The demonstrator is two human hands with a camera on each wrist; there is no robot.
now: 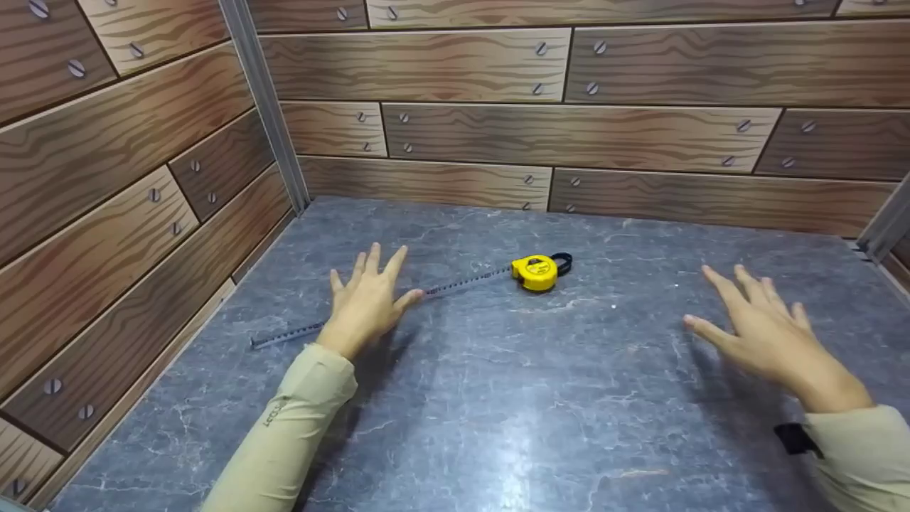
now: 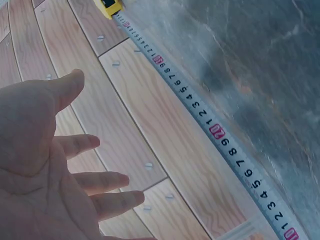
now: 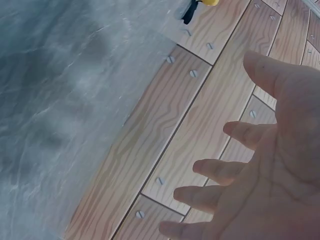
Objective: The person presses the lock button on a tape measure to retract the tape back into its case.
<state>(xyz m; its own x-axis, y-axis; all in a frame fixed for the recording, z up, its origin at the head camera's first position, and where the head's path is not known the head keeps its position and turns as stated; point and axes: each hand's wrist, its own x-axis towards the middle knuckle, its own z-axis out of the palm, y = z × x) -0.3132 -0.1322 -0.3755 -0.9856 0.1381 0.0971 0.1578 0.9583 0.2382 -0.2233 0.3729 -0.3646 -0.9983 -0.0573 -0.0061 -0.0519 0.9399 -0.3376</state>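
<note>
A yellow tape measure with a black strap loop lies on the grey marbled tabletop. Its blade is pulled out to the left, and part of it is hidden behind my left hand. That hand hovers over the blade with fingers spread and holds nothing. In the left wrist view the blade shows centimetre numbers, with red tens marks, beside the open palm. On the right side, my right hand is held above the table, fingers apart, well away from the tape measure; only the strap and a bit of the case show in its wrist view.
Wood-plank-patterned panels stand at the back and left of the tabletop. A grey metal post marks the back left corner, and another post stands at the right edge. A black band is at the right sleeve.
</note>
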